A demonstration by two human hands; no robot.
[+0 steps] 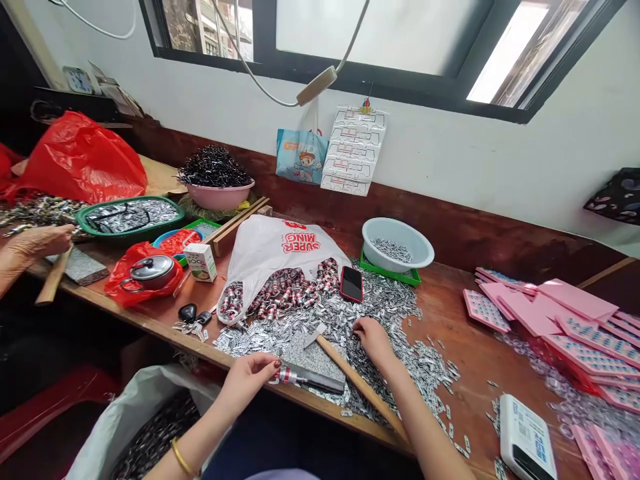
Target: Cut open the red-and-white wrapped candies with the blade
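Observation:
My left hand (249, 380) pinches a thin dark rod-like piece with a red and silver end (306, 379), holding it flat over a grey speckled slab (313, 353) at the bench's front edge. My right hand (373, 337) rests fingers-down in a wide heap of small silver metal pieces (380, 307), touching them. A wooden-handled hammer (350, 373) lies across the slab between my hands, under my right forearm. Just behind, a white plastic bag (280, 250) spills red and silver cylinders (285, 290).
A phone (351, 284) lies on the heap. A pale bowl (397, 243) of silver pieces stands behind, pink cards (565, 313) right, a white device (527, 440) front right. Keys (193, 317), a carton (201, 261), a lidded pot (151, 272) sit left. Another person's hand (35, 243) works far left.

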